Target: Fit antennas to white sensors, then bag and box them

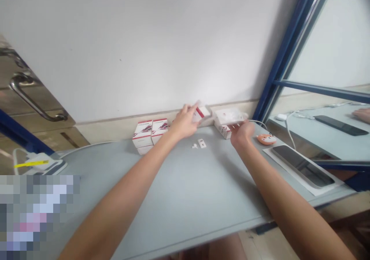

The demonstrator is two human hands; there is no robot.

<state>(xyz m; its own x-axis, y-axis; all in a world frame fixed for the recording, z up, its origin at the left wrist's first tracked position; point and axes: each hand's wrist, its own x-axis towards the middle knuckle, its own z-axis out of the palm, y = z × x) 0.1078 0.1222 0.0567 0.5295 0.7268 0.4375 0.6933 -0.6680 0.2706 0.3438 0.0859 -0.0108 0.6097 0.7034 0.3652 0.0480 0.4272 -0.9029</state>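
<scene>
Over the grey worktop [185,190], near the wall: left hand [184,123] pinching a red-and-white box [202,112], right hand [242,133] gripping a white packet [229,116]; stacked boxes [143,134] farther left, small white parts [199,144] below.

No readable text anywhere. Stacked cartons [142,134] left of the left hand [185,123]: white, red edging, a printed title line and graphic on top, too blurred to read. Small carton [202,111] pinched in that hand: red stripe, no legible marks. Lower carton [223,131] right of that hand: red print, also unreadable.
</scene>
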